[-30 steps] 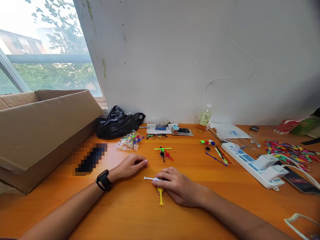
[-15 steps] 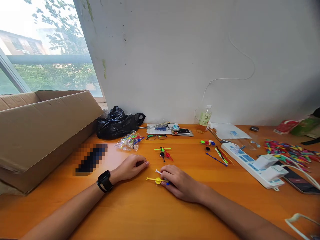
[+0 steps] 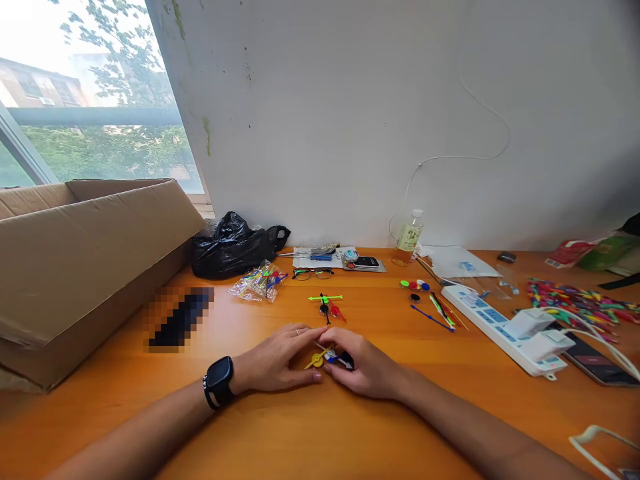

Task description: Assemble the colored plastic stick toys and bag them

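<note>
Small plastic arrow spinners lie close together on the table between my two hands. The yellow arrow spinner [image 3: 317, 360] is nearest my left hand [image 3: 277, 357], whose thumb and fingers are spread apart around its left side. My right hand [image 3: 367, 365] curls round the white arrow spinner [image 3: 331, 355] and the blue arrow spinner [image 3: 334, 361], partly hiding both. Its thumb and forefinger close in on them. A black watch sits on my left wrist. Just beyond my hands stand a green arrow spinner [image 3: 326, 298], a black one [image 3: 325, 310] and a red one [image 3: 336, 311].
Loose arrows [image 3: 440, 312] and coloured round pieces [image 3: 415, 285] lie right of centre, beside a white power strip [image 3: 493, 327]. A bottle [image 3: 410, 239] stands by the wall. At left are a cardboard box [image 3: 100, 253], a black bag [image 3: 235, 250] and a clear bag [image 3: 260, 281].
My left hand has moved right and opened beside the yellow spinner. The yellow spinner's arrow has turned, and the spinners sit closer against my right hand, which has shifted slightly.
</note>
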Tool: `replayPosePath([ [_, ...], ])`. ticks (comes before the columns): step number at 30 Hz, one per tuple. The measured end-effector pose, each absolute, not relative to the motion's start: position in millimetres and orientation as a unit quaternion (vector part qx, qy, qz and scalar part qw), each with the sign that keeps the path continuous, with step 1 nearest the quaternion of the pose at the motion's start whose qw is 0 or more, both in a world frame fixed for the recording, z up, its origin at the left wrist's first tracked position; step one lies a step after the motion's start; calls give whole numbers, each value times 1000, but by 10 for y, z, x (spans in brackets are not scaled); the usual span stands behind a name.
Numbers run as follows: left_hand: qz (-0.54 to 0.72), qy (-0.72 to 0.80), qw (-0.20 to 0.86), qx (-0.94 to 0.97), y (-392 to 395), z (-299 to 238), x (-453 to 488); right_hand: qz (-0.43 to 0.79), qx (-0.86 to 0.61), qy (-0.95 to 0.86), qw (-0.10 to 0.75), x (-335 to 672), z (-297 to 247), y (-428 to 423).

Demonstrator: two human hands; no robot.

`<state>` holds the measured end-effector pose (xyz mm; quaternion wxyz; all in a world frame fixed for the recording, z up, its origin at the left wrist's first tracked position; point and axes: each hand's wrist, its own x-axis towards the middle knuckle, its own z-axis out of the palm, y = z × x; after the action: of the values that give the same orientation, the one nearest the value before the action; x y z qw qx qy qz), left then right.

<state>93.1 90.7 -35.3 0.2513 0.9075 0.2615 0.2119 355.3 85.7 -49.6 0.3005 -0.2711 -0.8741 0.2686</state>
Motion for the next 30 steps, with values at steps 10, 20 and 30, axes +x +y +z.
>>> replayPosePath([
  [10, 241, 286, 245, 894, 959, -397, 930, 220, -328, -894, 212, 3781, -340, 885],
  [20, 242, 339, 267, 869, 960, -376, 956, 243, -364, -865, 247, 3702, -455, 929],
  [30, 242, 366, 323, 839, 1061, -393, 849, 226, -369, -872, 229, 3813, -357, 1002],
])
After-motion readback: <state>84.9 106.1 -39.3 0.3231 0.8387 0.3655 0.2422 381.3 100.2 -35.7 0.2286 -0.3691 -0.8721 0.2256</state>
